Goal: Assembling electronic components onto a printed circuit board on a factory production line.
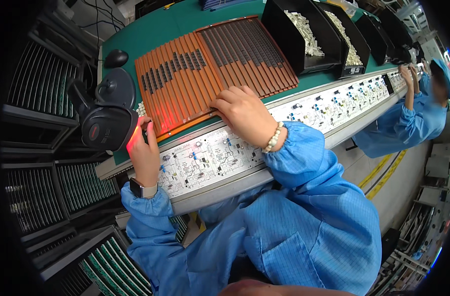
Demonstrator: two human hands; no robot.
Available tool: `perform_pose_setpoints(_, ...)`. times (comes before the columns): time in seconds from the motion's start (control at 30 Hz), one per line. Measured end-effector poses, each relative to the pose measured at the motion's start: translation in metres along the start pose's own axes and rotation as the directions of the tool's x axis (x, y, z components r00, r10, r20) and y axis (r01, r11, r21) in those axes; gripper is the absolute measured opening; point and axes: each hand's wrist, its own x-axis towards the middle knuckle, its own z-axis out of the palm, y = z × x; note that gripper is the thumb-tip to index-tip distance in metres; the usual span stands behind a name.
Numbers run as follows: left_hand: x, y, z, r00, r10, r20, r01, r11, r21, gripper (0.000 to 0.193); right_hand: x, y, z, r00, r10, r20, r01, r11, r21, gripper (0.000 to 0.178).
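My left hand (pixel 145 152) is raised at the near left corner of the orange slotted tray (pixel 185 118), beside a black barcode scanner (pixel 106 128). Its thumb and forefinger stretch upward, lit red; the scanner partly covers the other fingers. My right hand (pixel 245 114) rests over the tray's near edge with fingers curled; whatever they hold, if anything, is hidden beneath. Small black components (pixel 175 63) stand in rows in the tray's slots. Below both hands, a white circuit board (pixel 200 160) with blue and dark parts lies on the rail.
More populated white boards (pixel 343 101) line the rail to the right. Black bins (pixel 304 37) of small white parts stand behind it. A black mouse (pixel 116 58) lies at the back left. Racks of boards (pixel 42 79) flank the left. A co-worker in blue (pixel 407 118) works at right.
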Motion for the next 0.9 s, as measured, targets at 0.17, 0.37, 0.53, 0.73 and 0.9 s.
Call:
perform_pose_setpoints(0.17, -0.010, 0.001, -0.008, 1.000, 0.011, -0.017, -0.009, 0.997, 0.074, 0.014, 0.004, 0.039, -0.026, 0.983, 0.142, -0.115, -0.136, 0.989, 0.055, 0.025)
perform_pose_setpoints(0.37, -0.025, 0.023, -0.032, 0.996, 0.083, 0.042, -0.091, 0.972, 0.216, 0.015, -0.002, 0.074, -0.014, 0.976, 0.197, -0.091, -0.202, 0.978, -0.051, 0.031)
perform_pose_setpoints(0.53, -0.048, 0.029, -0.050, 0.958, 0.100, 0.268, -0.149, 0.974, 0.172, 0.014, 0.000, 0.074, -0.011, 0.980, 0.182, -0.075, -0.191, 0.973, -0.129, 0.030)
perform_pose_setpoints(0.73, -0.083, 0.032, -0.052, 0.920, 0.150, 0.362, -0.218, 0.964, 0.154, 0.018, -0.008, 0.063, -0.023, 0.977, 0.207, -0.051, -0.211, 0.973, -0.094, 0.019)
perform_pose_setpoints(0.9, -0.088, 0.031, -0.051, 0.920, 0.135, 0.369, -0.216, 0.958, 0.188, 0.017, -0.014, 0.056, -0.031, 0.977, 0.210, -0.024, -0.211, 0.977, -0.039, 0.016)
